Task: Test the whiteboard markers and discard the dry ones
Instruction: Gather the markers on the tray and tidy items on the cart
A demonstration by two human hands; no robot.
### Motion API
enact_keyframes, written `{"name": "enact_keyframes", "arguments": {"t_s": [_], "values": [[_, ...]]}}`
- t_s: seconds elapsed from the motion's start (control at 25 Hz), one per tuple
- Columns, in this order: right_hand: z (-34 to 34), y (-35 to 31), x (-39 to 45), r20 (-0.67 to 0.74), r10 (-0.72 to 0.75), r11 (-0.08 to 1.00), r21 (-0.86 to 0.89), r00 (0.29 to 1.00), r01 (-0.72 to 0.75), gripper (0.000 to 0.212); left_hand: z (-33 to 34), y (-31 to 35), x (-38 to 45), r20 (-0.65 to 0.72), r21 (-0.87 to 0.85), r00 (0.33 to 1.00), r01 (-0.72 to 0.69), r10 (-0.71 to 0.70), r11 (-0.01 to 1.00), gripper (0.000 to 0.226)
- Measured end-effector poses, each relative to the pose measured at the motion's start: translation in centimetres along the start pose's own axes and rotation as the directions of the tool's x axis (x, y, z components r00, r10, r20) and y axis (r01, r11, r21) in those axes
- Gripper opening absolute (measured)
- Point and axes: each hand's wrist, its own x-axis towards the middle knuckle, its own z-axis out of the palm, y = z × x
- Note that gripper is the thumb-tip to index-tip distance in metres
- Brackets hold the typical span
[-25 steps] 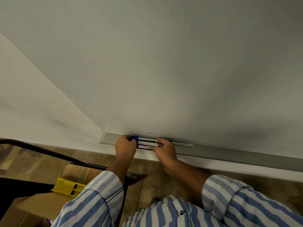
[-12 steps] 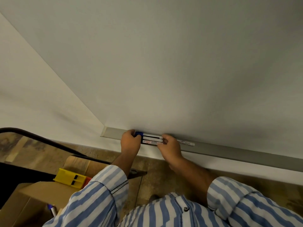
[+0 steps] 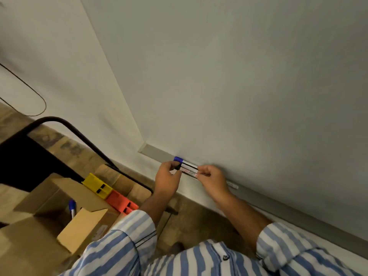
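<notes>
Nearest the camera: striped sleeves, both forearms reaching forward to the ledge under the whiteboard.

Left hand [image 3: 167, 177]: fingers curled, thumb and fingertips pinching the black cap [image 3: 177, 166] at the end of a marker. Right hand [image 3: 214, 179]: fingers curled round the other end of that same marker [image 3: 190, 172], a white barrel with red print. The two grips oppose each other along the barrel, which reads as bracing the body with one hand so the other can pull the cap off. Whether the cap has come loose, cannot tell.

Just beyond the fingers: a second marker with a blue cap [image 3: 178, 159] lies on the marker tray [image 3: 157, 153], touching or nearly touching the held one. Right of the right hand's fingers, a further white marker [image 3: 233, 185] lies along the same tray, half hidden by the hand. The tray keeps them at hand for testing against the whiteboard [image 3: 239, 76] directly above.

Down and left of the left fingers, well apart: an open cardboard box [image 3: 49, 196] with a blue-capped marker [image 3: 72, 208] standing in it. Possibly the discard bin, a judgement only. Beside it, a yellow block [image 3: 96, 185] and an orange block [image 3: 121, 202], and the black frame of a chair.

Farthest: board surface bare, no test stroke visible.
</notes>
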Motion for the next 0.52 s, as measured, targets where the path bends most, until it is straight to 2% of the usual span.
{"name": "enact_keyframes", "arguments": {"t_s": [0.2,0.28,0.52], "values": [[0.2,-1.6,-1.2,0.218,-0.045,0.997,-0.045,0.975,0.056,0.023,-1.3,0.1,-3.4,-0.107,-0.006,0.993,0.056,-0.056,0.998,0.031],[0.7,-2.3,-1.8,0.297,-0.068,0.996,-0.037,0.952,0.083,0.027,-1.9,-0.5,-4.7,-0.172,-0.058,0.979,0.096,-0.105,0.994,0.031],[3.5,-2.8,-4.0,0.514,-0.129,0.983,-0.043,0.848,0.176,0.031,-4.0,-3.2,-9.4,-0.392,-0.269,0.877,0.181,-0.279,0.946,0.020]]}}
